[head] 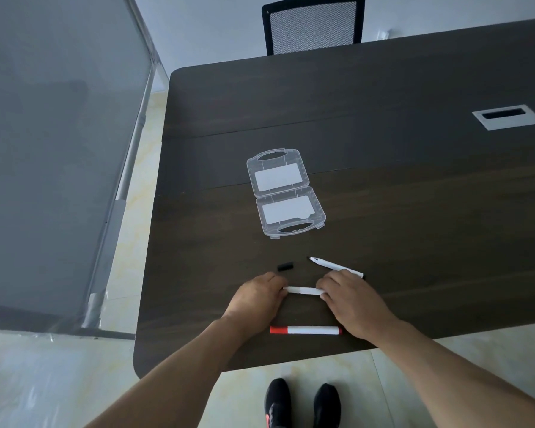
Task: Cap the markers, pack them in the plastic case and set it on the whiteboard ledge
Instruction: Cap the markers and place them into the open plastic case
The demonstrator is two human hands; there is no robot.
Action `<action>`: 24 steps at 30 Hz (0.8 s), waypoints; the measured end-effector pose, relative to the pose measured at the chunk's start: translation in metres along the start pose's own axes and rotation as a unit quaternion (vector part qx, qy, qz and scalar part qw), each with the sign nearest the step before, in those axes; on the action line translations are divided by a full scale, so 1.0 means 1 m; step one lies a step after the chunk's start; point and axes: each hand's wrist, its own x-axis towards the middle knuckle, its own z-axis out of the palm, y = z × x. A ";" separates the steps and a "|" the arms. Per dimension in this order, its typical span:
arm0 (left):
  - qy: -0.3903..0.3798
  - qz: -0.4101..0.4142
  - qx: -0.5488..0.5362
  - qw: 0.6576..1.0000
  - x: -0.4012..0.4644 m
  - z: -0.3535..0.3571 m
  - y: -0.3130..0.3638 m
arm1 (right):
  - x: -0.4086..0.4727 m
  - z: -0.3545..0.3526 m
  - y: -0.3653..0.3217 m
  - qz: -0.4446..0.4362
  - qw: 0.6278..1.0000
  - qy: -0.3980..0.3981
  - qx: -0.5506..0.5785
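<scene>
Both hands, left hand (257,296) and right hand (351,299), pinched the ends of a white marker (303,290) near the table's (414,196) front edge; light, stiff, smooth, best gripped mid-barrel.

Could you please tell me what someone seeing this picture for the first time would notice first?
Both hands draw the eye: the left hand and right hand grip opposite ends of a white marker near the table's front edge. Beyond them a clear case lies open and empty mid-table. A capped red marker lies nearest the person, while an uncapped black marker and a loose black cap lie just past the hands.
</scene>
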 end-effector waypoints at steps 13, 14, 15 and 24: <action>-0.015 -0.007 -0.012 1.000 0.003 0.004 -0.005 | 0.007 0.015 0.000 -0.034 0.999 0.023 0.011; -0.014 -0.004 -0.009 1.000 0.003 0.005 -0.004 | 0.007 0.015 -0.001 -0.037 0.999 0.028 0.013; -0.012 -0.003 -0.007 1.000 0.003 0.005 -0.004 | 0.007 0.015 -0.001 -0.039 0.999 0.030 0.015; -0.029 -0.004 0.001 1.000 0.002 -0.001 -0.002 | 0.008 0.009 0.001 -0.045 0.999 0.012 0.007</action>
